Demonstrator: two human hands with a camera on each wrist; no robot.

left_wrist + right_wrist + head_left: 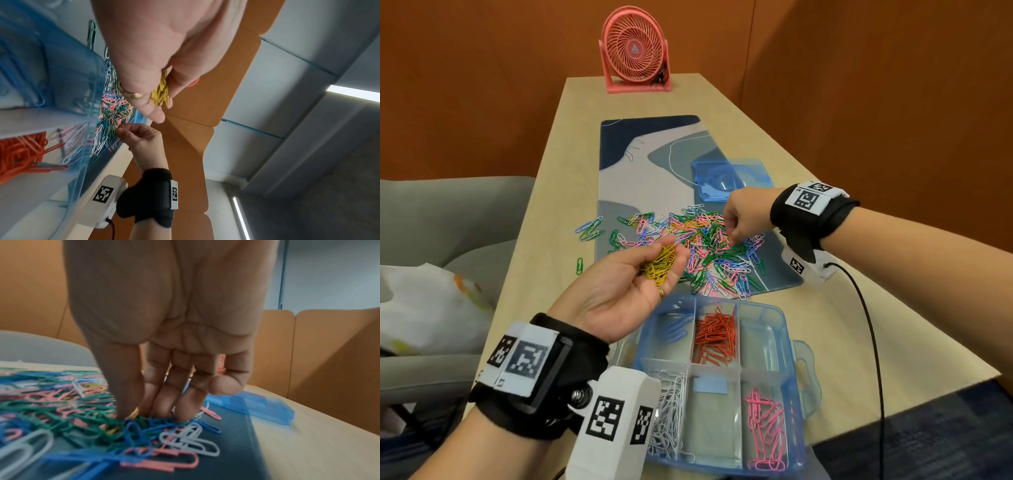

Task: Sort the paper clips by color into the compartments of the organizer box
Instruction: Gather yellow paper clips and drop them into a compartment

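Head: yellow pass in hand. Left hand (631, 284) palm up, cupping yellow clips (661, 264) above mixed pile (698, 246) on desk mat (654, 164). Organizer box (784, 325) near: blue, red, white, pink filled.

Left wrist: left grip curled round yellow bunch.

Right wrist: right hand (164, 337) fingertips (125, 408) pinching yellow clip (133, 413) in pile. Next, likely: lift clean, drop into left palm.

Even indoor light, soft shadows; wrist views blurred, edges warped.

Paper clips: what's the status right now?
Left hand holds yellow clips. Right hand picking in pile. Box has two empty compartments. Nothing blocking.
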